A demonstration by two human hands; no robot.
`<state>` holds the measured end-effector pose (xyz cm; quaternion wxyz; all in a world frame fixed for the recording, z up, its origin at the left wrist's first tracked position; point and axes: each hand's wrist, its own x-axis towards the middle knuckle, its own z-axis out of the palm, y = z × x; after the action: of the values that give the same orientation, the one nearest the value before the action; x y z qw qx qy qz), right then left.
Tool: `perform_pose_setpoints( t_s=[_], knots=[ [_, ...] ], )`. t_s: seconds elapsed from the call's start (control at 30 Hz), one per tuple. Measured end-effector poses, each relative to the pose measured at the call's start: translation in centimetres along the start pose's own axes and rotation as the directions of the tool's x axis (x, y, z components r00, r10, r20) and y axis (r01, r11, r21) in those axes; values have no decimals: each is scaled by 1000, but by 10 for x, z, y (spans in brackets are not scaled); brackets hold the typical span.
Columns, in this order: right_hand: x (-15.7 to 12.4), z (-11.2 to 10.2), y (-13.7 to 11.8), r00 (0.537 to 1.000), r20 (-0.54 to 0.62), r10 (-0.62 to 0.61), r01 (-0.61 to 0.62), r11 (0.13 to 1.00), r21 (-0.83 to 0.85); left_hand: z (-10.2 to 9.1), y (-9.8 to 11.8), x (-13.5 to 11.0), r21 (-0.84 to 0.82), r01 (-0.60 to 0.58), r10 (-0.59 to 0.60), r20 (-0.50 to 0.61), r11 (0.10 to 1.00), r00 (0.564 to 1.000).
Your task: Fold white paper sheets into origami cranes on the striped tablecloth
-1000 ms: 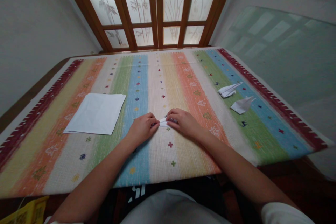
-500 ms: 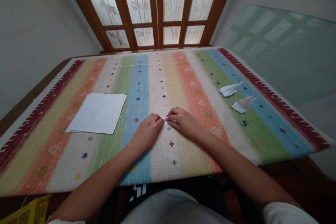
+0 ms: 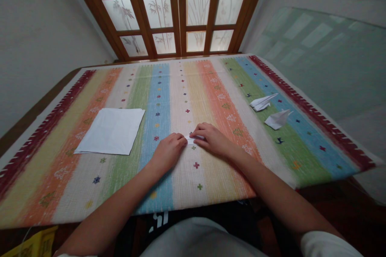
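Observation:
A small strip of folded white paper (image 3: 190,140) lies on the striped tablecloth in front of me, mostly covered by my fingers. My left hand (image 3: 170,148) pinches its left end, fingers pressed together. From the other side my right hand (image 3: 211,138) grips the right part, with thumb and fingers closed on it. To the left is a stack of white paper sheets (image 3: 111,130). Two folded paper figures, a slim one (image 3: 263,103) and a wider one (image 3: 278,119), rest on the green stripe at the right.
The table is covered by a striped tablecloth (image 3: 196,176). Wooden doors with glass panes (image 3: 177,12) stand beyond its far edge. A pale green glass panel (image 3: 325,60) leans on the right wall. A yellow crate (image 3: 37,243) sits below the table's left front corner.
My hands have parted slightly, so a little more of the folded paper shows between them. The view has shifted a touch; the stack and the paper figures have stayed put.

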<state>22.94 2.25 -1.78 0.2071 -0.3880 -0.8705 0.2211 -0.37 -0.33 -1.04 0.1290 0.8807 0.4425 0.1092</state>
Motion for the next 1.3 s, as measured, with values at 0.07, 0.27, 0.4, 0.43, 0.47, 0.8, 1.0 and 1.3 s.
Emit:
perform_pose_setpoints(
  t_s=[0.07, 0.27, 0.4, 0.43, 0.47, 0.8, 1.0, 1.3],
  knots=[
    [-1, -1, 1, 1000, -3, -3, 3, 1000, 27, -1, -1, 1, -7, -6, 6, -1, 1000, 1000],
    [-6, -4, 3, 998, 22, -52, 51, 996, 72, -6, -3, -1, -110, -32, 25, -61, 993, 998],
    [-6, -4, 5, 998, -1, -69, 69, 996, 48, -10, -5, -2, -93, -58, 51, -78, 994, 996],
    [-6, -5, 5, 998, -2, -70, 70, 997, 40, -10, -5, -2, -85, -61, 54, -84, 994, 995],
    [-6, -5, 4, 998, -2, -70, 70, 997, 30, -11, -5, -2, -82, -65, 58, -89, 995, 994],
    [-6, -7, 0, 988, -144, 47, -38, 997, 66, -9, -7, -3, -317, 0, -68, -203, 948, 977],
    [-5, -9, -3, 975, -138, 172, -107, 916, 386, -5, -4, 1, -532, 95, -208, -157, 841, 965],
    [-1, -3, 0, 946, 57, 318, -238, 567, 789, -7, -2, 2, -638, 118, -285, -165, 761, 944]
  ],
)
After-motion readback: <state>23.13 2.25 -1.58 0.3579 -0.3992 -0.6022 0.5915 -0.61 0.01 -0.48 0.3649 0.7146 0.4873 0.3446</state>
